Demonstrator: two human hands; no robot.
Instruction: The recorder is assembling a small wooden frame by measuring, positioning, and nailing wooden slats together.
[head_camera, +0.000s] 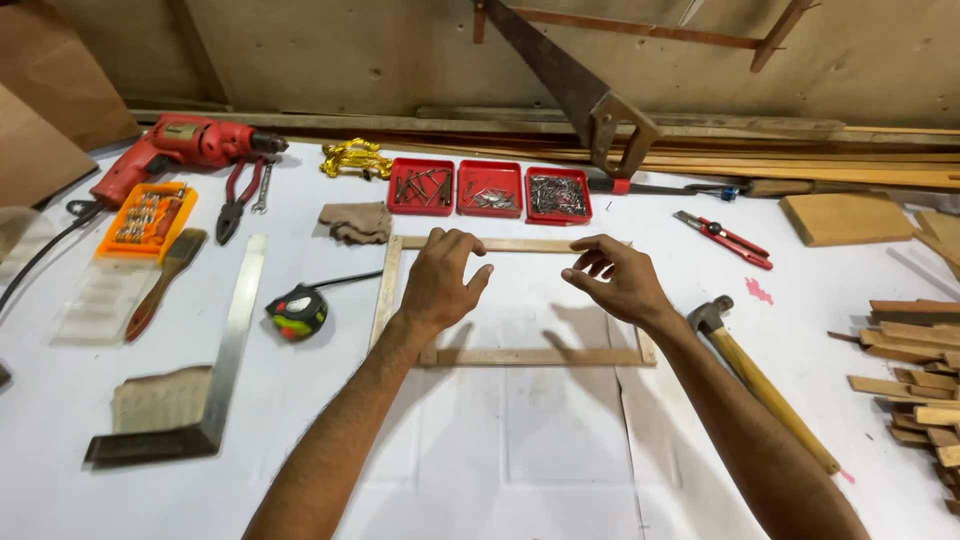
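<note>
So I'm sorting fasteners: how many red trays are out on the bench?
3, in a row beyond the wooden frame: left red tray, middle red tray, right red tray. None appears hidden.

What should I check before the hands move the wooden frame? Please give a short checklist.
1. Left hand over the wooden frame: ok; contact: cannot tell.
2. Right hand over the frame, fingers spread: ok; grip: cannot tell.
3. All four frame sides present: ok.
4. Corner joints tight: cannot tell.
5. Hammer lies close to the frame's right side: not ok.
6. Tape measure apart from the frame: ok.
</note>
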